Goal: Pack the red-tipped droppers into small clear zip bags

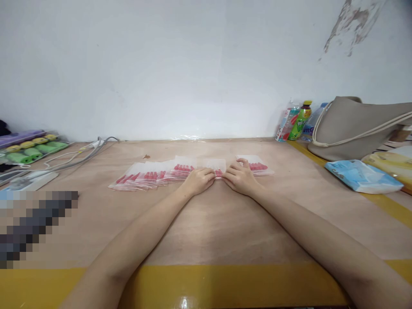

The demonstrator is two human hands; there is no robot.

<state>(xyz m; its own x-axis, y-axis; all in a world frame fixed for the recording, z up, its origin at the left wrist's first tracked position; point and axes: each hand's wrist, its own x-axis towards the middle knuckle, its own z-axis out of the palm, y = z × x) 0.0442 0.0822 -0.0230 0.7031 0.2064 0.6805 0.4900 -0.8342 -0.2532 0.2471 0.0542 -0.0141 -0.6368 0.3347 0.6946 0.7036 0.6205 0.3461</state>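
A row of several small clear plastic bags with red pieces inside [151,175] lies across the middle of the brown table [206,223]. My left hand [198,180] and my right hand [240,177] rest side by side on one bag in that row [219,171]. Both hands have their fingers curled and pinched on the near edge of this bag. More bags of the same kind stretch to the left, and one shows to the right of my right hand [259,165].
At the back right stand bottles [299,122], a beige bag [357,128] and a blue tissue pack [362,176]. At the left lie grey cables [80,156], green and yellow items in a packet [30,150] and a blurred patch. Yellow tape edges the table front [225,285].
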